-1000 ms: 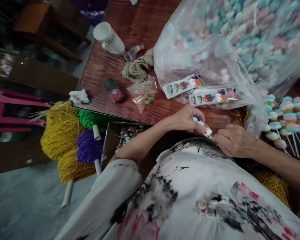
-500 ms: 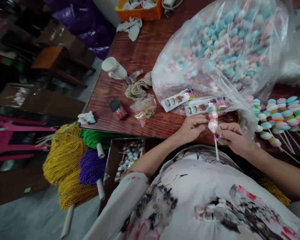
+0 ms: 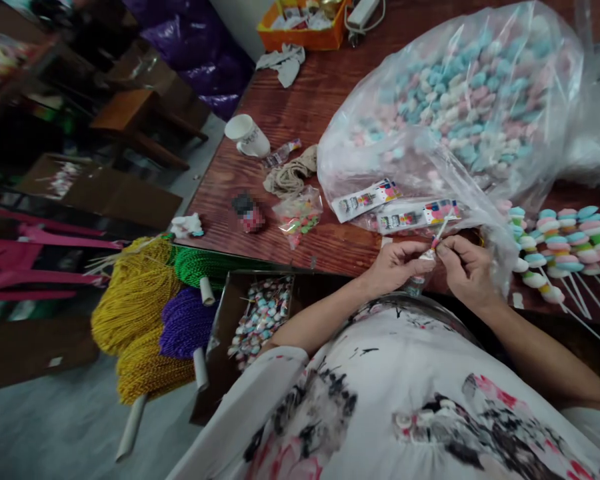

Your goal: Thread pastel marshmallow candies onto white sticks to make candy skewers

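Note:
A wrapped marshmallow lollipop (image 3: 427, 255) is between my hands at the table's front edge, its white stick pointing up and away from me. My left hand (image 3: 396, 268) is closed around the wrapped marshmallow end, which the fingers partly cover. Thumb and fingers of my right hand (image 3: 464, 268) pinch at the gathered neck of the wrapper, where a small coloured bit shows by the stick. Just beyond lie printed flat wrappers (image 3: 417, 215) on a large clear bag of pastel marshmallows (image 3: 455, 100). Several marshmallow skewers (image 3: 575, 240) lie to the right.
On the wooden table (image 3: 220, 193) stand a white mug (image 3: 247, 136), a small bag of candies (image 3: 300, 217), a coiled cord (image 3: 293, 173) and an orange tray (image 3: 300, 37). Below left are a box of wrapped lollipops (image 3: 263, 320) and yellow rope bundles (image 3: 135, 300).
The lollipop has been turned over: its stick pointed down toward me and now points up and away. My left hand has closed over the marshmallow end. The camera view has shifted slightly.

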The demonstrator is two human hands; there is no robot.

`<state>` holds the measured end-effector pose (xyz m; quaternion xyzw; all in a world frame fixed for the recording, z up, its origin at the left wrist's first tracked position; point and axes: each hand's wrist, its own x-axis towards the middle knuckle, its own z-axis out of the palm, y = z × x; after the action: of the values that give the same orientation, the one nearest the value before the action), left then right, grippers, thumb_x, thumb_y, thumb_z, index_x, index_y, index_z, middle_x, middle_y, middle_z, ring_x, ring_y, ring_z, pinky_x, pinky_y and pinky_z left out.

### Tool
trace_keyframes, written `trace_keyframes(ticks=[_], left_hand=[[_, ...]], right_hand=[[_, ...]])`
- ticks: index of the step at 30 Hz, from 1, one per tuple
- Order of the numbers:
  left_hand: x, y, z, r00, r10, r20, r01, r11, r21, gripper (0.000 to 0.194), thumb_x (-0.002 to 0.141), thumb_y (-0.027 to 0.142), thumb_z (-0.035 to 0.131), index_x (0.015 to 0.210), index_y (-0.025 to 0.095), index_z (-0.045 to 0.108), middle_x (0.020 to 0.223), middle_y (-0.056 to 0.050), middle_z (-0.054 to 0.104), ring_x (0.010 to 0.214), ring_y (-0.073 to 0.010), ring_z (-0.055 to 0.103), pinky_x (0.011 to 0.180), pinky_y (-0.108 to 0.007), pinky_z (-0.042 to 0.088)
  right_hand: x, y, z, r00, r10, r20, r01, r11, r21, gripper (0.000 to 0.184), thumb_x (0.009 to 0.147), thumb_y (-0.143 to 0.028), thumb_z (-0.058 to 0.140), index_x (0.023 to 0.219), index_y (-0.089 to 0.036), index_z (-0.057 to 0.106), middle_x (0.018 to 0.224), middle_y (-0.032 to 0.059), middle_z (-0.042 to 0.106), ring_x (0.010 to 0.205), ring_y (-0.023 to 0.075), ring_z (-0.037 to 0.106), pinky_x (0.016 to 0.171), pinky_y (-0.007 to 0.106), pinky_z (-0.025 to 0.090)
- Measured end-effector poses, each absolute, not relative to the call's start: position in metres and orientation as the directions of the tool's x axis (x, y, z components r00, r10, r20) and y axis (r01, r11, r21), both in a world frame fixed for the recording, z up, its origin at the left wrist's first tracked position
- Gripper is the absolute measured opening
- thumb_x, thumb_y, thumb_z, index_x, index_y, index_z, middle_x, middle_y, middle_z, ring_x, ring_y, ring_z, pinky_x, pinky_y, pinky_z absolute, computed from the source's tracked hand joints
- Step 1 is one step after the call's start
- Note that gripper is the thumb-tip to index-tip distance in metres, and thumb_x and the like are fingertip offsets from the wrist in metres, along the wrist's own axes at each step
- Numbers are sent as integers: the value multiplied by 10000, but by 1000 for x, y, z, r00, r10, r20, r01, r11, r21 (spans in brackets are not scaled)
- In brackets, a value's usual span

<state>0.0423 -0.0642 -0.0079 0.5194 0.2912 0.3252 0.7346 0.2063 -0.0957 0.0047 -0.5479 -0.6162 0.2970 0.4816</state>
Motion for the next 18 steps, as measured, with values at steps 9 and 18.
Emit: trace_keyframes(ticks=[9, 18], left_hand=[[22, -56, -23, 672, 514, 533, 387, -857, 339, 239, 906, 168, 474, 976, 169, 703, 759, -65, 619, 724, -151, 528, 694, -301, 457], [-153, -93, 29, 537, 696, -477, 800, -241, 550, 153, 844, 255, 588, 858, 212, 734, 838, -38, 690, 753, -149, 631, 701, -250, 468]], right_hand=[[193, -99, -26, -256, 826, -502, -405, -563, -720, 320, 603, -317, 768, 598, -193, 474, 480, -87, 339, 419, 32, 206, 404, 203, 123], [174, -121, -20, -313, 926, -209, -54, -236, -970, 299, 863, -405, 601, 1077, -199, 639, 677, -25, 574, 527, 78, 421, 495, 220, 317]])
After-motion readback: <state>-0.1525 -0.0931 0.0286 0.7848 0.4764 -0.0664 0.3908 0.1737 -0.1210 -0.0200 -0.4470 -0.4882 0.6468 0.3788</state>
